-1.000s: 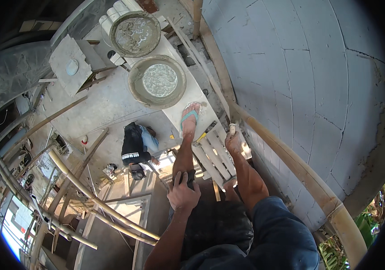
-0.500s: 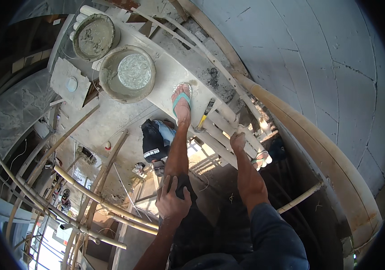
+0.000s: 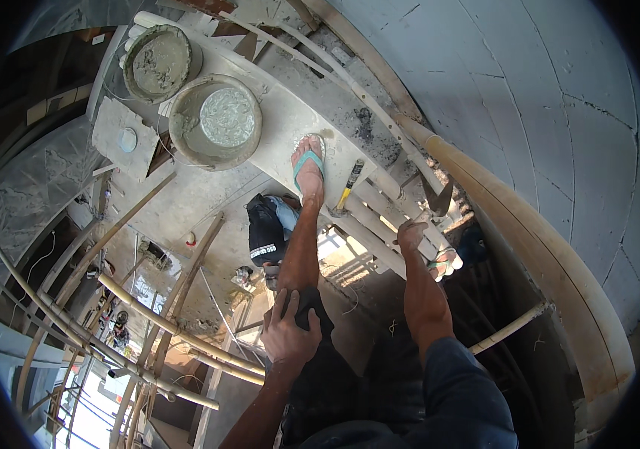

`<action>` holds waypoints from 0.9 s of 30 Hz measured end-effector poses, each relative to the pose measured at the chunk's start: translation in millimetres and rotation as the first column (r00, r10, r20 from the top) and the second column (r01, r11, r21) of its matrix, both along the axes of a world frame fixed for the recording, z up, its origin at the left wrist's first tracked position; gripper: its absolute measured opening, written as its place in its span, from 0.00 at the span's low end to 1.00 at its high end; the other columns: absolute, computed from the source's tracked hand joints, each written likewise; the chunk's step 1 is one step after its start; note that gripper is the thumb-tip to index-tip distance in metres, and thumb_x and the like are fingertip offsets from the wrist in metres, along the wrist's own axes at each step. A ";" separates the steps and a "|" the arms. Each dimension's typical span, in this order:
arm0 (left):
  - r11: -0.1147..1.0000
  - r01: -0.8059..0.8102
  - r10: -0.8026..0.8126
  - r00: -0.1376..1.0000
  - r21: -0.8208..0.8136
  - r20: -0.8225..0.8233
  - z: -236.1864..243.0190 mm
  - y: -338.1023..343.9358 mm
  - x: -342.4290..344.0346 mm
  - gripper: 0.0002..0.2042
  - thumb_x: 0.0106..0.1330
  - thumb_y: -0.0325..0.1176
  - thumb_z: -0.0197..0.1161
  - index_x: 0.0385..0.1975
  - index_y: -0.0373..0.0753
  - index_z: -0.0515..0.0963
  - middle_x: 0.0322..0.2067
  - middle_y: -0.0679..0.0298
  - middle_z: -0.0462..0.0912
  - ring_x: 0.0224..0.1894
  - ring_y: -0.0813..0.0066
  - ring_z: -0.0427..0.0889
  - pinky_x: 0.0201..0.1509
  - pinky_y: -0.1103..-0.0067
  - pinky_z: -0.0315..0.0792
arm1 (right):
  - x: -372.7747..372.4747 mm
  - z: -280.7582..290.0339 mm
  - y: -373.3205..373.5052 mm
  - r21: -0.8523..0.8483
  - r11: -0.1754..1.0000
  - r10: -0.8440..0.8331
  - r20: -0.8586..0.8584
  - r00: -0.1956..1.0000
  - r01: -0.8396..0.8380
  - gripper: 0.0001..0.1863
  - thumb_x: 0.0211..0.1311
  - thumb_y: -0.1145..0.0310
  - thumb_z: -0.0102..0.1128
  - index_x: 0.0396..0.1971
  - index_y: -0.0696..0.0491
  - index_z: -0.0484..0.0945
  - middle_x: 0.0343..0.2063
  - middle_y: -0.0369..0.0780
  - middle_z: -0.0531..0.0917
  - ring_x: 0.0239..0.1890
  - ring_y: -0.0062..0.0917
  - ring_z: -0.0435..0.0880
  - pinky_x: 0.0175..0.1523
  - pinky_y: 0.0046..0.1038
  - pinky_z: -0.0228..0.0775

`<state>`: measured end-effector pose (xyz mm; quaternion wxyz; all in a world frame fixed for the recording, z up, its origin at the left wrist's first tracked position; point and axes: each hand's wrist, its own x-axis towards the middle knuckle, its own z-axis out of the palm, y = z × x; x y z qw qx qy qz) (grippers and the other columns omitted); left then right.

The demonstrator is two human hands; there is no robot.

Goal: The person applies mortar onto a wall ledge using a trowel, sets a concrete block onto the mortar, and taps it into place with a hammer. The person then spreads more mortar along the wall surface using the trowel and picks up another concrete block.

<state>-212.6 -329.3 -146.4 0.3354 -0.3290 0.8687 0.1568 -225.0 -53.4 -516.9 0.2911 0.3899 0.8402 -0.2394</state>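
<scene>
My left hand (image 3: 290, 335) rests on my bent left knee, its fingers spread over the dark cloth and nothing in it. On the right, my right hand (image 3: 409, 235) is closed around the handle of a trowel, largely hidden by the fingers. The trowel's dark pointed blade (image 3: 438, 200) sticks out beyond the hand, over the poles. A hammer (image 3: 350, 187) with a black and yellow handle lies on the platform edge, left of that hand. Farther off stands a round tub (image 3: 179, 112) holding wet grey-green mix (image 3: 227, 117).
A second mortar-caked bucket (image 3: 157, 64) stands behind the tub. My sandalled left foot (image 3: 308, 170) is on the pale plank; pale poles (image 3: 368, 241) lie beside it. Below, a person in a dark top (image 3: 264, 230) bends down. Bamboo scaffolding (image 3: 140, 305) crosses the left; a grey block wall (image 3: 529, 127) rises right.
The trowel blade has turned into clear view above my right hand. My left hand stays on the knee. The whole view has shifted slightly.
</scene>
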 end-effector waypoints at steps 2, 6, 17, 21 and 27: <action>1.000 -0.012 0.013 1.000 0.002 -0.014 1.1 -2.2 -0.4 0.23 0.57 0.41 0.66 0.52 0.40 0.83 0.57 0.53 0.79 0.50 0.48 0.82 0.54 0.60 0.78 | -7.4 10.7 17.1 -0.032 0.993 0.117 0.099 0.988 -0.115 0.18 0.70 0.61 0.49 0.43 0.64 0.63 0.17 0.50 0.81 0.15 0.44 0.83 0.29 0.44 0.80; 1.000 -0.005 0.006 1.000 0.014 -0.027 -5.0 5.6 -4.6 0.23 0.57 0.41 0.67 0.52 0.39 0.83 0.56 0.53 0.80 0.50 0.48 0.82 0.54 0.61 0.78 | -13.5 7.0 32.4 0.085 0.994 0.057 0.062 0.996 -0.062 0.22 0.70 0.58 0.52 0.42 0.66 0.64 0.21 0.54 0.82 0.14 0.43 0.83 0.26 0.41 0.80; 1.000 -0.005 0.005 1.000 0.011 -0.007 3.4 -4.1 -7.9 0.22 0.57 0.40 0.66 0.52 0.37 0.82 0.56 0.51 0.80 0.50 0.46 0.82 0.54 0.60 0.79 | 11.8 -1.8 36.3 -0.041 0.971 0.240 0.226 0.944 -0.237 0.21 0.68 0.59 0.54 0.45 0.63 0.63 0.26 0.58 0.83 0.28 0.46 0.88 0.31 0.45 0.82; 0.998 -0.051 0.049 0.997 0.039 0.054 1.3 1.9 -17.0 0.24 0.59 0.41 0.66 0.54 0.39 0.81 0.59 0.53 0.78 0.55 0.48 0.80 0.60 0.61 0.74 | -13.2 -4.3 50.9 -0.118 0.993 0.055 0.279 0.959 -0.023 0.24 0.68 0.59 0.53 0.50 0.63 0.58 0.22 0.57 0.82 0.27 0.46 0.87 0.30 0.46 0.81; 0.995 -0.069 0.066 0.997 0.076 0.045 -1.1 4.7 -18.5 0.24 0.59 0.41 0.66 0.55 0.38 0.81 0.59 0.53 0.78 0.56 0.48 0.80 0.61 0.61 0.74 | 14.5 -17.5 88.1 -0.191 0.980 0.018 0.398 0.917 0.063 0.23 0.69 0.58 0.53 0.48 0.63 0.60 0.22 0.59 0.80 0.28 0.60 0.83 0.29 0.52 0.77</action>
